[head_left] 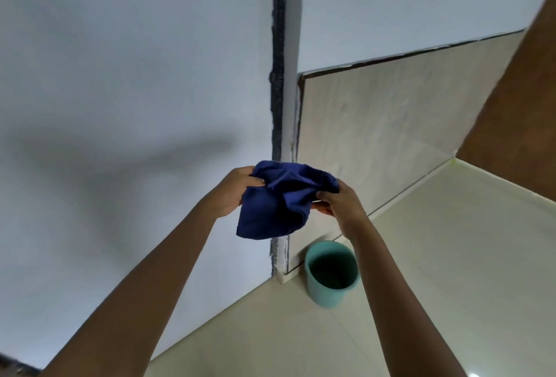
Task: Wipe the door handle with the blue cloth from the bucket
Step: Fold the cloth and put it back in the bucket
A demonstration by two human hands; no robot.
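Note:
A dark blue cloth (pixel 278 202) hangs crumpled in the air in front of a white wall corner. My left hand (pixel 231 191) pinches its upper left edge, and my right hand (pixel 338 200) grips its upper right edge. Below and to the right, a teal bucket (pixel 331 292) stands on the tiled floor against the wall; it looks empty inside. A brown wooden door (pixel 517 100) rises at the right edge of the view. No door handle shows in this frame.
A white wall (pixel 120 75) fills the left half, with a dark vertical seam (pixel 278 60) at the corner. Beige tiles cover the lower wall (pixel 391 124) and the floor (pixel 451 256).

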